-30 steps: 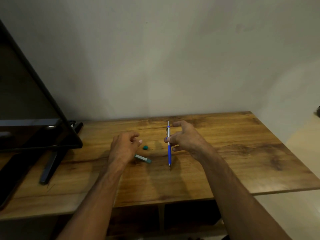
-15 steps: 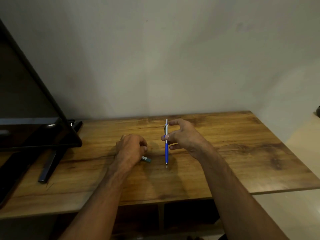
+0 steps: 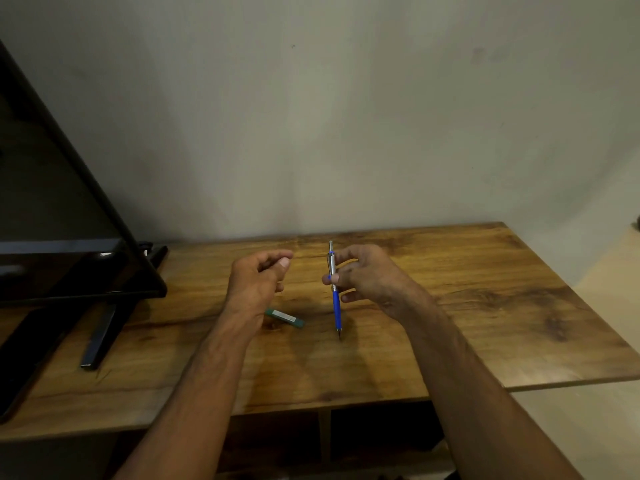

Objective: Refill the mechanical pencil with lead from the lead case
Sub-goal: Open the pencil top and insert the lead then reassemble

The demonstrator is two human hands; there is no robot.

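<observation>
A blue mechanical pencil with a silver upper half stands upright, tip down just above the wooden table. My right hand pinches it at mid-length. The green lead case lies flat on the table, left of the pencil tip and below my left hand. That hand is raised left of the pencil's top, thumb and forefinger pinched together. The small green cap that lay near the case no longer shows on the table; it is hidden in the pinch.
A black monitor leans at the left, its stand foot reaching toward the table's front. A pale wall closes the back. The table's right edge drops to a light floor. Open shelves sit under the tabletop.
My left hand dropped onto the spot where the small green cap lay, then rose pinched toward the pencil's top. The cap is gone from the table. The pencil barely moved.
</observation>
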